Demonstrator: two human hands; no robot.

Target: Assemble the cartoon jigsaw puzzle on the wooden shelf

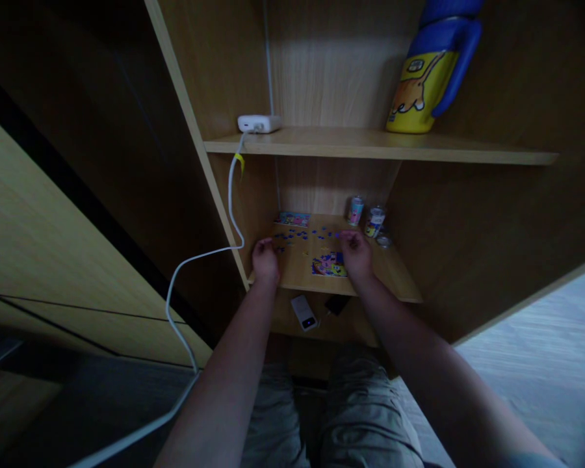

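Both my hands rest on a low wooden shelf [394, 279] strewn with several small blue puzzle pieces [316, 235]. My left hand [265, 260] lies at the shelf's left front, fingers curled next to loose pieces; whether it holds one is hidden. My right hand [355, 253] sits right of centre, fingers pinched together, just beside a partly assembled colourful puzzle patch [328, 265]. A puzzle picture card [293, 219] lies at the back left.
Two small printed cans [355, 210] [374, 221] and a lid [383, 241] stand at the shelf's back right. Above, a white charger [259, 123] with a dangling cable [202, 255] and a yellow-blue bottle [426, 78]. Below, a power bank [305, 312] and a dark device [337, 303].
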